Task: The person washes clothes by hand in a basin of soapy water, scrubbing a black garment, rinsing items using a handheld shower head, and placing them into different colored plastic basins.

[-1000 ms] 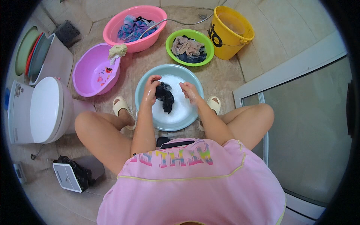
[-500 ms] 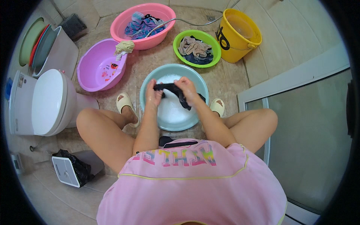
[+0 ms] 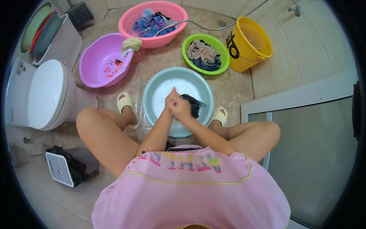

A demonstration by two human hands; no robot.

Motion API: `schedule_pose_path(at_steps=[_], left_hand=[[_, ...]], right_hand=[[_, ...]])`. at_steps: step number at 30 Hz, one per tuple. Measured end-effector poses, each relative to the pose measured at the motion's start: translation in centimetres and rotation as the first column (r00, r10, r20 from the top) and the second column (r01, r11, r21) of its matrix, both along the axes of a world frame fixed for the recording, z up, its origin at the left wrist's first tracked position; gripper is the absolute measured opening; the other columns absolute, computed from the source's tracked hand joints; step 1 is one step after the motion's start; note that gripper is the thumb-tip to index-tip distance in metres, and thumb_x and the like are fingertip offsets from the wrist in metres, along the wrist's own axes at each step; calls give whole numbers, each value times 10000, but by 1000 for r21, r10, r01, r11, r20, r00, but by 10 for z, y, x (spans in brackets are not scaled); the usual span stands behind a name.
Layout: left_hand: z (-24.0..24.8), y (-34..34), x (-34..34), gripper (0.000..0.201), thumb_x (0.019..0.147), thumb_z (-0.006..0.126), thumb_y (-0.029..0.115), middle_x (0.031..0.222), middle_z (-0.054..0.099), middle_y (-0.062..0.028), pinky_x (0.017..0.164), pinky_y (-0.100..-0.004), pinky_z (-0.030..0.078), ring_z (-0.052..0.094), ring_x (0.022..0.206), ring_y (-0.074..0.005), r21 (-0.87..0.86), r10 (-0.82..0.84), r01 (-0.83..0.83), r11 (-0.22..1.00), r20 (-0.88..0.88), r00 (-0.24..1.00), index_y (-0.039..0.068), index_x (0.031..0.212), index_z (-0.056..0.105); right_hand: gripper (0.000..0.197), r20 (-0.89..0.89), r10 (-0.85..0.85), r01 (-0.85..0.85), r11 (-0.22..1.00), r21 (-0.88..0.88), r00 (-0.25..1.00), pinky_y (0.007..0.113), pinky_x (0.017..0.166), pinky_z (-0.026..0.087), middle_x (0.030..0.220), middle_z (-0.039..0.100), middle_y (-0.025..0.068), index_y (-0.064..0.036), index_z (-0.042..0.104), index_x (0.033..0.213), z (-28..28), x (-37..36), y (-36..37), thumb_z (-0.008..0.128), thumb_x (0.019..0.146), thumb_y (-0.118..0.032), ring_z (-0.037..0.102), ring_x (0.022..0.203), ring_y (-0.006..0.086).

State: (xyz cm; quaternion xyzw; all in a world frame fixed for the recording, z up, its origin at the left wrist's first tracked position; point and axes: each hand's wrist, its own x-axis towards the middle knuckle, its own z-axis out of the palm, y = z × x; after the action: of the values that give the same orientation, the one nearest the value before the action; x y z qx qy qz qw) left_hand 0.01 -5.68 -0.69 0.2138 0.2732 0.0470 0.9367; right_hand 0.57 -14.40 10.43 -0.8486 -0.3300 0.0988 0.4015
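Left hand [image 3: 170, 100] and right hand [image 3: 180, 108] meet, pressed together, near the middle of a pale blue basin [image 3: 148, 90] as the head camera looks down. Some left fingers point toward twelve o'clock; the right hand looks curled against the left, but blur hides whether either one pinches any fabric. The black cloth [image 3: 194, 105] lies bunched just beside the right hand, at its three o'clock, over whitish, sudsy water [image 3: 164, 88].

By its sheen and folds the cloth is probably soaked: soft, limp, slippery with suds and heavier than when dry, yet hardly fragile. A gathered fold in the full palm should hold better than a fingertip pinch on one edge; the side at nine o'clock, next to the right hand, seems the handiest place, with a second grip on the free part at three o'clock to support the sagging weight.

From the blue basin, a green basin [image 3: 186, 57] with clothes sits at one o'clock, a purple basin [image 3: 88, 63] at ten.
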Motion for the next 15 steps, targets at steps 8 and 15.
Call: schedule_pose_path(at_steps=[8,15], left_hand=[[25,-11,7,199,796,511,285,730,502,-35,626,-325,431,489,682,-160,150,-3,62,987,-362,932,87,816,517],[-43,28,-17,443,770,556,242,1175,378,-185,940,-394,283,356,1110,-316,845,346,398,356,-515,784,141,1182,429]], right_hand=[[363,-186,-338,285,922,-262,923,395,595,420,654,551,204,3,561,728,-97,100,-41,513,763,-354,530,632,362],[460,-112,-114,59,913,-404,987,432,851,347,1075,497,201,-37,453,1120,-165,125,-43,485,794,-359,446,1026,342]])
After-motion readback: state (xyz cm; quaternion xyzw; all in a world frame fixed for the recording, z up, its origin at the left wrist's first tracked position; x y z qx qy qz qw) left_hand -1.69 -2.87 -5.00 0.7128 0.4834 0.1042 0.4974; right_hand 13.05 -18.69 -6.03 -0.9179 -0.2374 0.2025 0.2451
